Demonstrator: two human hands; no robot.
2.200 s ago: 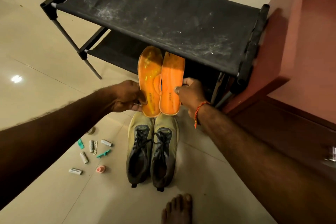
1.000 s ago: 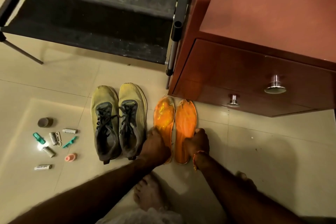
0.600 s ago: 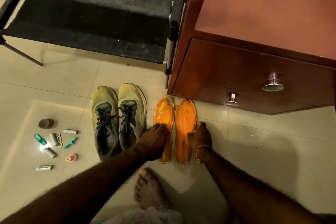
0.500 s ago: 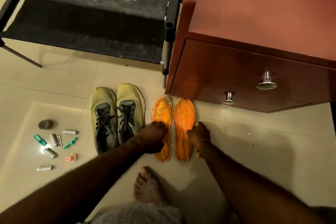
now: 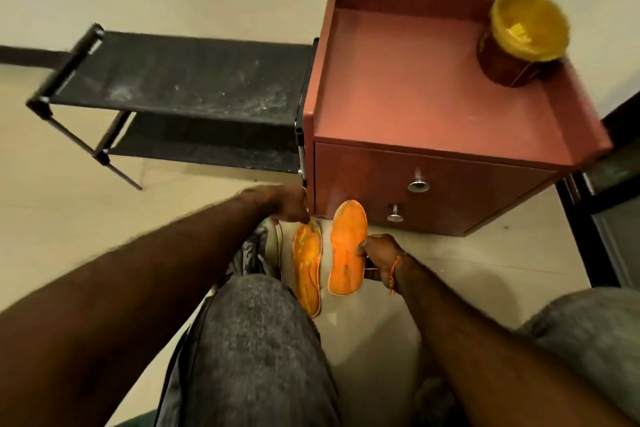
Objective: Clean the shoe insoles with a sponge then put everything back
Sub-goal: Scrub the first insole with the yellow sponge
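Note:
Two orange insoles stand side by side on the floor in front of the red-brown cabinet (image 5: 433, 87). My left hand (image 5: 289, 204) pinches the toe end of the stained left insole (image 5: 306, 260). My right hand (image 5: 379, 253) grips the right edge of the right insole (image 5: 346, 246), whose toe tilts up toward the lower drawer. The pair of shoes (image 5: 268, 246) lies left of the insoles, mostly hidden behind my left arm and knee. No sponge is clearly visible.
A yellow-lidded tub (image 5: 519, 35) stands on the cabinet's back right corner. A dusty black two-tier shoe rack (image 5: 187, 80) stands against the cabinet's left side. My knees fill the bottom of the view. A dark frame (image 5: 588, 218) stands at the right.
The view has lifted and pulled back, showing the cabinet top. My left hand slid from the left insole's middle to its toe. The right insole's toe has come up off the floor.

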